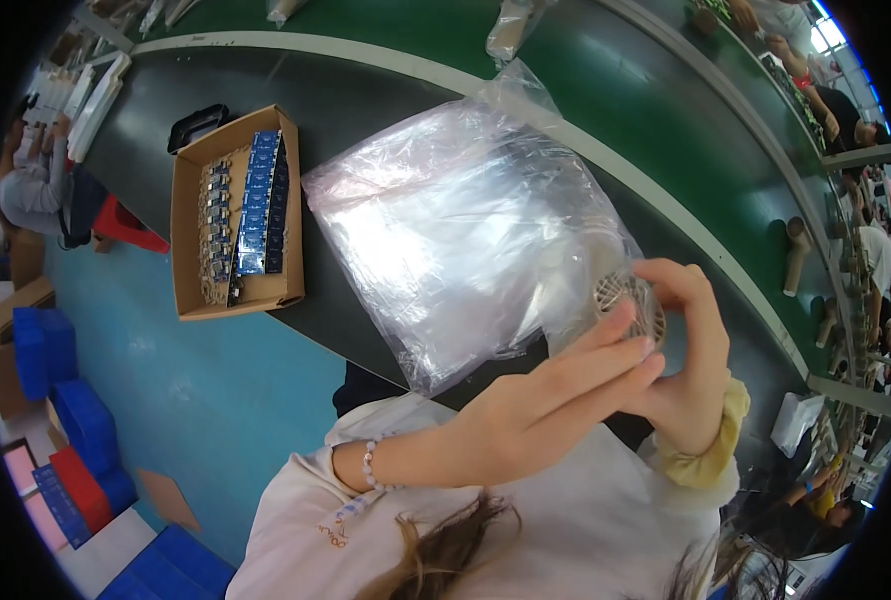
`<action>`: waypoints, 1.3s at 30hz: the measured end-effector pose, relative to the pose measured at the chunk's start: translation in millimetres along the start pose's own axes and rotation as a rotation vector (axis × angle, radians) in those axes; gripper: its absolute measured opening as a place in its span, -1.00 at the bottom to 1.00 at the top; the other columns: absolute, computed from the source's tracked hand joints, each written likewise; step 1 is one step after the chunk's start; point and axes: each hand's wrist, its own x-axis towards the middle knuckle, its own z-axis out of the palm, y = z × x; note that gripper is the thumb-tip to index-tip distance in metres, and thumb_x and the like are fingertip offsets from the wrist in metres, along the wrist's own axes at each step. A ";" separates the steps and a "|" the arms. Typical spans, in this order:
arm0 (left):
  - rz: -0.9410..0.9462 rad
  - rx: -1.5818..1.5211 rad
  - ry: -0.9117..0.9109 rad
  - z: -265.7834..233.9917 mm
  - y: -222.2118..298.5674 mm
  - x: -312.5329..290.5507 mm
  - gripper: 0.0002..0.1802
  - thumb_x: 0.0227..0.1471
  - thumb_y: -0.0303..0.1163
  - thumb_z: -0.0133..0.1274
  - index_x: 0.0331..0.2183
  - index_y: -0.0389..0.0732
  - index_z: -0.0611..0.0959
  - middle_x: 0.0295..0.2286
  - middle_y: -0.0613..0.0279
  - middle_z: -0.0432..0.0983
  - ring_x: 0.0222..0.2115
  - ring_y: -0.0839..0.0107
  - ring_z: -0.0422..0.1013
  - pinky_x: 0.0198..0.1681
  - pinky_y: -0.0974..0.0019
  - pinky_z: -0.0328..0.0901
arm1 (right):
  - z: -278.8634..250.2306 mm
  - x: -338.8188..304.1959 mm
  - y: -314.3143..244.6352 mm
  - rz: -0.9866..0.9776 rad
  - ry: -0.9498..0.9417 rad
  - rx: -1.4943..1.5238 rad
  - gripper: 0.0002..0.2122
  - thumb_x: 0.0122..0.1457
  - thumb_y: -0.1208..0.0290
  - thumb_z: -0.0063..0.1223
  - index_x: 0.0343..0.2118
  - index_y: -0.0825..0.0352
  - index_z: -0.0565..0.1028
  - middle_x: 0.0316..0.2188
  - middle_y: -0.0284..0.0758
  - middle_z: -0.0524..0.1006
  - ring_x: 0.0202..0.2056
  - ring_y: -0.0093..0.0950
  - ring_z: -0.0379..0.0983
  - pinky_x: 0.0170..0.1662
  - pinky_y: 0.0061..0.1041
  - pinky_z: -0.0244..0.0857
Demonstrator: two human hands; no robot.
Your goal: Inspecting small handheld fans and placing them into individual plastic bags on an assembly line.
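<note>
I hold a clear plastic bag [445, 230] up in front of me, above the dark worktable [345, 110]. My left hand [555, 390] pinches the bag's lower right corner with extended fingers. My right hand [690, 350] grips the same corner from the right, curled around a small round grilled object [630, 300] that sits at the bag's mouth. The grilled object is partly hidden by my fingers and the plastic. A bead bracelet [368, 462] is on my left wrist.
An open cardboard box [190, 230] of blue packets and small parts lies on the table at left, a black item [197, 125] behind it. A green conveyor belt [665, 120] curves at right with cardboard tubes [795, 255]. Blue crates [75, 420] stand on the floor. Other people work at both sides.
</note>
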 end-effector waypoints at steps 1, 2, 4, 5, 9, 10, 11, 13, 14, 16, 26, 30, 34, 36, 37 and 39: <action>0.014 0.047 0.003 1.8 0.3 -1.4 -0.49 -0.28 -0.79 0.13 -0.14 -0.45 0.53 -0.10 -0.01 0.33 -0.02 0.05 0.33 0.13 0.13 0.20 | -2.2 1.3 -1.4 0.003 0.002 -0.004 -0.29 -0.40 0.32 0.44 -0.09 0.38 0.35 -0.37 -0.29 0.39 -0.38 -0.39 0.34 -0.33 -0.51 0.23; 0.029 0.092 0.006 2.6 0.5 -1.9 -0.49 -0.27 -0.80 0.12 -0.14 -0.44 0.53 -0.10 0.01 0.33 0.00 0.04 0.32 0.12 0.17 0.22 | -6.2 3.6 -4.5 0.037 -0.062 -0.048 -0.24 -0.39 0.29 0.44 -0.03 0.40 0.31 -0.31 -0.24 0.39 -0.31 -0.33 0.33 -0.25 -0.48 0.24; 0.021 0.051 0.027 0.4 0.2 2.8 -0.47 -0.27 -0.81 0.12 -0.13 -0.43 0.52 -0.10 0.03 0.33 0.00 0.04 0.31 0.08 0.23 0.27 | -14.1 8.8 -4.7 0.070 -0.130 -0.088 -0.18 -0.39 0.26 0.44 0.02 0.42 0.28 -0.26 -0.20 0.38 -0.24 -0.26 0.33 -0.17 -0.44 0.24; 0.015 0.009 0.047 -2.0 1.4 5.5 -0.46 -0.27 -0.82 0.12 -0.11 -0.41 0.51 -0.10 0.04 0.32 0.01 0.04 0.30 0.04 0.29 0.32 | -19.9 11.0 -1.7 -0.007 -0.163 -0.057 -0.12 -0.39 0.21 0.44 0.07 0.42 0.24 -0.19 -0.15 0.35 -0.17 -0.22 0.30 -0.10 -0.41 0.22; -0.350 -0.427 -0.049 -27.6 13.4 12.1 -0.34 -0.25 -0.81 0.15 -0.01 -0.38 0.41 0.04 0.05 0.12 0.09 0.15 0.19 -0.15 0.50 0.45 | -31.6 11.1 8.3 -0.188 -0.339 0.034 0.02 -0.43 0.12 0.43 0.16 0.43 0.14 0.02 -0.03 0.24 -0.01 -0.13 0.25 0.05 -0.31 0.15; -0.347 -0.427 -0.046 -28.7 14.1 11.9 -0.34 -0.25 -0.81 0.15 -0.01 -0.38 0.41 0.04 0.05 0.12 0.09 0.15 0.19 -0.15 0.50 0.45 | -28.6 9.5 7.8 -0.199 -0.371 0.005 0.01 -0.41 0.17 0.44 0.17 0.45 0.12 0.02 -0.04 0.25 0.00 -0.13 0.25 0.03 -0.31 0.18; -0.372 -0.557 -0.053 -29.4 14.8 12.1 -0.30 -0.25 -0.80 0.12 0.03 -0.36 0.37 0.05 0.04 0.14 0.03 0.21 0.24 -0.23 0.53 0.45 | -21.0 10.5 9.0 -0.219 -0.352 0.075 -0.02 -0.40 0.21 0.44 0.16 0.45 0.14 0.00 -0.05 0.28 -0.02 -0.13 0.28 0.01 -0.32 0.20; -0.396 -0.691 -0.059 -29.8 13.1 9.3 -0.26 -0.24 -0.80 0.08 0.07 -0.34 0.34 0.05 0.04 0.16 -0.03 0.27 0.29 -0.32 0.55 0.46 | -7.5 14.2 7.9 -0.222 -0.317 0.227 -0.11 -0.32 0.32 0.42 0.13 0.47 0.17 -0.06 -0.09 0.37 -0.08 -0.16 0.35 -0.02 -0.36 0.24; -0.373 -0.745 -0.053 -29.3 10.6 6.4 -0.26 -0.23 -0.80 0.08 0.08 -0.34 0.32 0.07 0.03 0.13 -0.01 0.28 0.28 -0.33 0.56 0.45 | -7.2 16.5 12.1 -0.223 -0.320 0.228 -0.11 -0.32 0.32 0.42 0.13 0.47 0.17 -0.06 -0.09 0.37 -0.08 -0.16 0.35 -0.02 -0.36 0.24; -0.343 -0.812 -0.062 -28.5 9.6 5.1 -0.25 -0.23 -0.80 0.07 0.09 -0.33 0.31 0.08 0.03 0.11 0.00 0.30 0.26 -0.35 0.56 0.44 | -16.4 17.3 23.7 -0.292 -0.331 0.441 -0.17 -0.29 0.33 0.43 0.09 0.46 0.21 -0.08 -0.10 0.39 -0.10 -0.22 0.39 -0.02 -0.37 0.23; -0.086 0.250 -0.364 21.7 -41.5 -69.1 -0.59 -0.18 -0.51 0.13 -0.18 -0.26 0.52 -0.05 0.03 0.31 -0.04 0.11 0.31 -0.01 0.15 0.26 | -43.7 84.2 147.1 0.264 0.516 0.910 -0.63 0.21 0.14 -0.04 -0.08 0.35 0.41 -0.19 -0.40 0.47 -0.11 -0.60 0.37 -0.03 -0.59 0.22; -0.221 0.418 -0.400 23.1 -43.1 -68.5 -0.53 -0.11 -0.40 0.12 -0.09 -0.25 0.48 0.07 -0.04 0.17 0.13 0.00 0.08 0.14 0.04 0.09 | -46.2 132.7 240.9 0.399 0.479 0.665 -0.63 0.16 0.05 0.00 -0.16 0.28 0.46 -0.31 -0.46 0.49 -0.31 -0.67 0.42 -0.28 -0.64 0.30; -0.218 0.483 -0.475 20.4 -39.0 -67.9 -0.38 -0.08 -0.29 0.11 0.06 -0.18 0.37 0.12 -0.09 0.08 0.15 -0.07 0.03 0.17 -0.08 -0.03 | -81.9 145.8 335.4 0.548 0.438 0.439 -0.64 0.12 0.02 0.02 -0.27 0.27 0.50 -0.48 -0.45 0.46 -0.48 -0.62 0.40 -0.45 -0.68 0.29; -0.271 0.541 -0.481 13.6 -41.7 -71.1 -0.29 -0.09 -0.18 0.12 0.11 -0.12 0.32 0.15 -0.09 0.04 0.16 -0.11 -0.01 0.15 -0.21 -0.09 | -65.5 158.2 344.2 0.547 0.421 0.428 -0.64 0.13 0.14 0.03 -0.19 0.37 0.48 -0.36 -0.28 0.51 -0.37 -0.53 0.45 -0.37 -0.58 0.34; -0.277 0.587 -0.466 8.6 -40.6 -72.9 -0.27 -0.10 -0.15 0.12 0.11 -0.11 0.32 0.15 -0.08 0.03 0.16 -0.08 0.00 0.13 -0.23 -0.08 | -59.8 161.3 356.4 0.459 0.404 0.474 -0.61 0.10 0.05 0.01 -0.22 0.32 0.50 -0.49 -0.37 0.47 -0.40 -0.57 0.40 -0.42 -0.62 0.29; -0.313 0.623 -0.471 -3.4 -42.8 -79.3 -0.26 -0.11 -0.13 0.13 0.12 -0.09 0.31 0.16 -0.08 0.01 0.17 -0.14 -0.04 0.09 -0.39 -0.14 | -67.9 159.8 367.2 0.434 0.419 0.316 -0.60 0.11 0.04 0.00 -0.20 0.31 0.50 -0.46 -0.36 0.48 -0.38 -0.55 0.40 -0.36 -0.56 0.31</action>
